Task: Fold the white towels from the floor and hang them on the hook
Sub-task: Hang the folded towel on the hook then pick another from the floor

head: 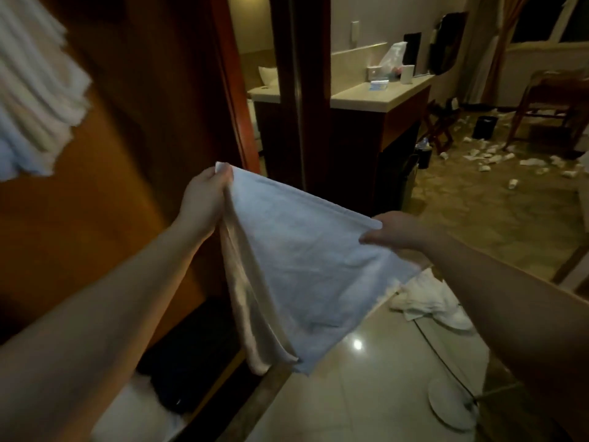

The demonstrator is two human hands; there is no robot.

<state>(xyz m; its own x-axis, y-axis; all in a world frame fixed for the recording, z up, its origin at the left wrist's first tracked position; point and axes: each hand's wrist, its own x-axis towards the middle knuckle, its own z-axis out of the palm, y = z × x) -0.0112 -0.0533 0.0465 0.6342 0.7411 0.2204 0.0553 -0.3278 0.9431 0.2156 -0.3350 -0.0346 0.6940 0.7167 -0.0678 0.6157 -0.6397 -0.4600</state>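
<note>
Both forearms reach out from the bottom of the view, and between them we hold one white towel [306, 266] stretched in the air above the tiled floor [334, 403]. Our left hand [204, 199] pinches the upper left corner between thumb and fingers. Our right hand [395, 229] grips the right end of the same top edge, fingers curled round the hem. The cloth already appears doubled: layered edges hang below the left hand, and the lower corner dangles free.

Risks from this position, as we judge them:

- Uneven fold. The left corner sits higher than the right, so the hanging layers slant. Bringing the hands together now would likely misalign the edges.
- Dropped corner. The left hold is a light pinch on a small amount of cloth; a sharp shake could pull it loose and let the towel fall to the floor.
- Snagging. The wooden door [134, 129] stands just beside the left hand, and the free lower corner could brush it.
- Missed hook. No hook shows clearly; hung towels [35, 90] appear blurred at upper left, so the reach there must be checked.

More crumpled towels [433, 301] lie on the floor just beyond the held one, and tissue scraps [487, 157] litter the far room.
</note>
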